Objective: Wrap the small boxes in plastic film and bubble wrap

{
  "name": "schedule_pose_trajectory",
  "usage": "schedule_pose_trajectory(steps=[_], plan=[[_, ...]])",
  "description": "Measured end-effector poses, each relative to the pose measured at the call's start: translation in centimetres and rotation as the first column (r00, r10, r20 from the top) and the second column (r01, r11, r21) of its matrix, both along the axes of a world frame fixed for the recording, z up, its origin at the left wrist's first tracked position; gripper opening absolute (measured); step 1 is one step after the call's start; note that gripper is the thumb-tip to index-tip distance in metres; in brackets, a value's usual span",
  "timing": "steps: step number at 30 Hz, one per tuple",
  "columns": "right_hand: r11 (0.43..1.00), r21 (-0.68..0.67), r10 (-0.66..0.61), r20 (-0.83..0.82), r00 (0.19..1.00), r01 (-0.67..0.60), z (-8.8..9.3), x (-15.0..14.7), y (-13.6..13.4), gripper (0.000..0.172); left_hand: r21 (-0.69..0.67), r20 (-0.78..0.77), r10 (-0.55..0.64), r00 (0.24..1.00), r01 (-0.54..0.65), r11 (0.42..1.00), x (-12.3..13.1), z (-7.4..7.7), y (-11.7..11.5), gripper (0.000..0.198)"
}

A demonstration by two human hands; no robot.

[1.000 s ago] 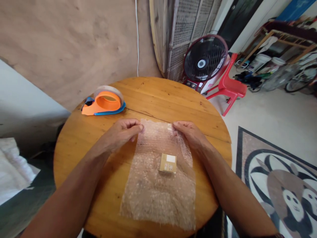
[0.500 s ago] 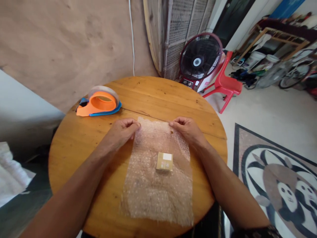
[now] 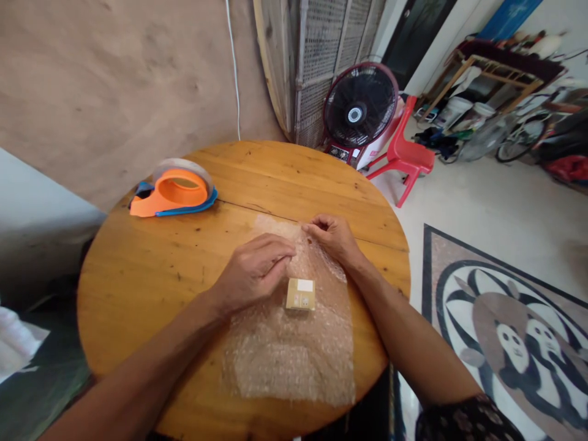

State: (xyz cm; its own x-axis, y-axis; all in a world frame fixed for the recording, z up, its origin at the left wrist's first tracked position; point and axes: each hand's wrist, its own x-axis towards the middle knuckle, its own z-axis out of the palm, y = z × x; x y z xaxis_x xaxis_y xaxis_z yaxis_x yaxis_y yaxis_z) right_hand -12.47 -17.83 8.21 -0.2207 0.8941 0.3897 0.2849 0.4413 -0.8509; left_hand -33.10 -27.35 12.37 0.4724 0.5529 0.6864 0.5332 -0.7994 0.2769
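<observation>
A sheet of bubble wrap (image 3: 294, 361) lies flat on the round wooden table, with a small cardboard box (image 3: 300, 300) on it. The box has a white label on its upper face. My left hand (image 3: 257, 266) is over the left part of the sheet, just up and left of the box, its fingers together and its thumb close beneath them. Whether anything is between those fingertips is hidden. At the sheet's far right edge, my right hand (image 3: 331, 236) pinches the bubble wrap between thumb and fingers.
An orange and blue tape dispenser (image 3: 177, 190) with a roll of tape sits at the table's (image 3: 151, 275) far left. Beyond the table stand a fan (image 3: 361, 107) and a red plastic chair (image 3: 407, 150). A panda-patterned floor design (image 3: 509, 337) lies on the right.
My left hand has let go of the sheet's far left corner and moved right and nearer, toward the box. My right hand still pinches the far edge. The view has shifted slightly.
</observation>
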Motion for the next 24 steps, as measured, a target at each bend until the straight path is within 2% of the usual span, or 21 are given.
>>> schedule_pose_trajectory(steps=[2,4,9,13,17,20,22,24], plan=[[0.999,0.022,-0.026,0.027,0.999,0.025,-0.1,-0.1,-0.1,0.026,-0.017,-0.117,-0.052,0.992,0.051,0.999,-0.2,-1.2,1.1,0.024],[0.996,0.055,-0.074,0.100,0.992,0.068,-0.1,-0.1,-0.2,0.024,-0.021,-0.248,-0.038,0.968,0.033,0.999,-0.4,-2.1,2.0,0.027],[0.965,0.174,-0.245,0.352,0.904,0.194,0.2,0.2,-0.4,0.017,-0.002,-0.510,0.057,0.858,-0.067,0.998,0.1,-2.0,2.1,0.027],[0.932,0.217,-0.357,0.403,0.843,0.291,0.1,1.3,0.1,0.017,0.027,-0.575,0.140,0.806,-0.153,0.988,0.9,-1.8,1.7,0.029],[0.928,0.166,-0.372,0.361,0.855,0.334,-0.2,2.4,0.5,0.017,0.051,-0.581,0.176,0.795,-0.180,0.982,1.2,-2.0,1.8,0.031],[0.940,0.157,-0.338,0.323,0.884,0.302,1.1,2.8,-0.6,0.017,0.054,-0.576,0.174,0.799,-0.175,0.983,1.1,-2.0,1.8,0.031],[0.941,0.232,-0.311,0.308,0.899,0.246,2.8,2.9,-2.3,0.017,0.051,-0.571,0.170,0.804,-0.172,0.984,1.1,-2.0,1.8,0.031],[0.933,0.338,-0.246,0.353,0.903,0.122,4.9,2.8,-4.3,0.016,0.049,-0.562,0.166,0.810,-0.168,0.985,1.1,-1.8,1.8,0.030]])
